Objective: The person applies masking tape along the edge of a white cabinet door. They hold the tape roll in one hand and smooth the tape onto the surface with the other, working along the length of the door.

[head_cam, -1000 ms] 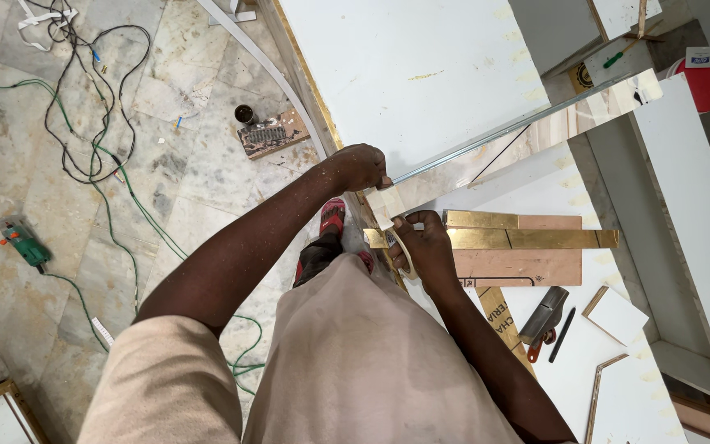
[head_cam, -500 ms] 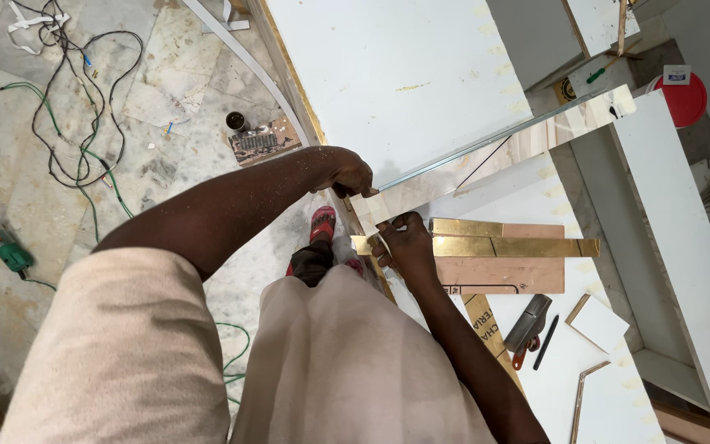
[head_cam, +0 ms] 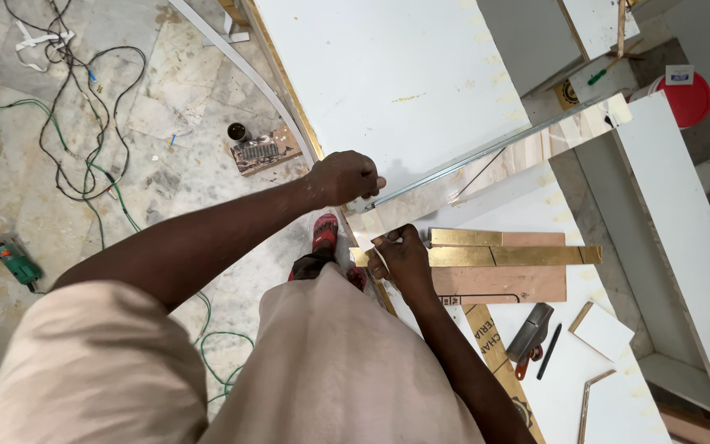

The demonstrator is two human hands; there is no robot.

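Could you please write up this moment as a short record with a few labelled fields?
Setting: white workbench above a marble floor, seen from above
Left hand: left hand closed on the near end of a long metal straightedge
Right hand: right hand pressing on gold strips, with what looks like a pencil between its fingers
Under the strips: wooden board
Nearby on bench: hammer, black marker
On floor: tangled cables, green power tool

White workbench [head_cam: 421, 74], gold strips [head_cam: 503, 247], wooden board [head_cam: 499, 284], hammer [head_cam: 529, 330], marker [head_cam: 549, 351]
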